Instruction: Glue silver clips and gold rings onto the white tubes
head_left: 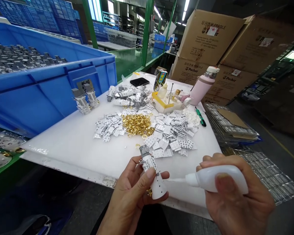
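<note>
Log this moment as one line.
left hand: holds white model | right hand: holds bottle, nozzle pointed at model | table: gold rings, flat pale pieces

Obscured around grip
Gold piece [149,192] partly hidden in left hand [137,187]; right hand [237,199] cropped at wrist; blue bin [61,86] cropped, far left; carton [201,39] fine print beyond, illegible.

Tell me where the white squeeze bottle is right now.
In the head view, the white squeeze bottle is at lower right, held in the right hand, its thin nozzle pointing left toward the white model in the left hand.
</note>
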`<state>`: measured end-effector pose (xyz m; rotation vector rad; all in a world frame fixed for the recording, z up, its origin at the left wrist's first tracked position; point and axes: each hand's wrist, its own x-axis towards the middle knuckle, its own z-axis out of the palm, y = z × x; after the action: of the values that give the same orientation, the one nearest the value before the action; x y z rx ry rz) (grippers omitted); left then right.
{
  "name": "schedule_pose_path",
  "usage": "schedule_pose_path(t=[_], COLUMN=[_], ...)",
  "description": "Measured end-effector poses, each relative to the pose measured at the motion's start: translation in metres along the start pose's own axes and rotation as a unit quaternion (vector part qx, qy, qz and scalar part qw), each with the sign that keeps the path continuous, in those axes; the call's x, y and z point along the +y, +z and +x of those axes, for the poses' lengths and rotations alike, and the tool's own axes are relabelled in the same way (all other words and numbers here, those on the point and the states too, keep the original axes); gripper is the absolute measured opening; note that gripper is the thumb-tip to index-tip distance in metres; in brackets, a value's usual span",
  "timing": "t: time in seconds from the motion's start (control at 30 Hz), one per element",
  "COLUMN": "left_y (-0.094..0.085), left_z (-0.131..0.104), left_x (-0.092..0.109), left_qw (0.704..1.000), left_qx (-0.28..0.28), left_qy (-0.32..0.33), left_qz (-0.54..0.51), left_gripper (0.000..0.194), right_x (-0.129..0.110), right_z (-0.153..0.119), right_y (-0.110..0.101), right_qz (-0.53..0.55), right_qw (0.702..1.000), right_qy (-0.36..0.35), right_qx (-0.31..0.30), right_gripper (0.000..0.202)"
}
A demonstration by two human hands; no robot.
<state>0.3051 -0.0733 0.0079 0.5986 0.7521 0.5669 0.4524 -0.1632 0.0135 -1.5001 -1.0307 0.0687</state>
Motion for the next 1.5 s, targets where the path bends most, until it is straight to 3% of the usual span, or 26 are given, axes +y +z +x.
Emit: schedule_pose_path(t=[0.13,0.33,0.47,0.63,0.73,0.83,1.1,1.23,1.5], left_y=[0.0,0.0,0.0,0.0,-0.002,-0.002,0.004,0.004,-0.002], left_z=[0.001,-0.001,-0.002,-0.002,-0.002,-0.002,-0.004,-0.005,-0.002], left_x=[0.0,0.002,0.0,-0.001,-0.001,-0.002,0.005,0.004,-0.001], left_qw=[1.0,1.0,1.0,1.0,1.0,1.0,1.0,1.0,0.999], left_qx=[-0.001,0.002,0.012,0.005,-0.004,-0.006,0.023,0.026,0.012], left_qy=[0.001,0.003,0.001,-0.001,-0.003,-0.003,0.007,0.006,0.001], left_qz=[0.001,0.0,-0.003,-0.006,-0.003,-0.005,-0.001,-0.011,-0.033], left_gripper=[0.03,0.03,0.028,0.03,0.03,0.03,0.02,0.021,0.024], right_x=[-0.003,-0.016,-0.02,-0.02,-0.015,-0.011,-0.015,-0.014,-0.019], right_z=[-0.002,-0.005,-0.006,-0.004,-0.001,0.0,-0.003,-0.008,-0.013], right_y=[0.002,0.011,0.015,0.014,0.01,0.006,0.002,0.002,0.01], right_qz=[0.009,0.023,0.016,-0.029,-0.055,-0.056,-0.01,-0.037,-0.008], right_qw=[1.0,0.995,0.995,0.996,0.996,0.996,0.992,0.995,0.99], right_qy=[0.009,0.079,0.08,0.036,-0.027,-0.043,-0.025,-0.005,0.068], right_qx=[0.003,0.049,0.061,0.082,0.063,0.058,0.125,0.09,0.12], right_gripper=[0.011,0.017,0.02,0.022,0.02,0.019,0.024,0.024,0.031])
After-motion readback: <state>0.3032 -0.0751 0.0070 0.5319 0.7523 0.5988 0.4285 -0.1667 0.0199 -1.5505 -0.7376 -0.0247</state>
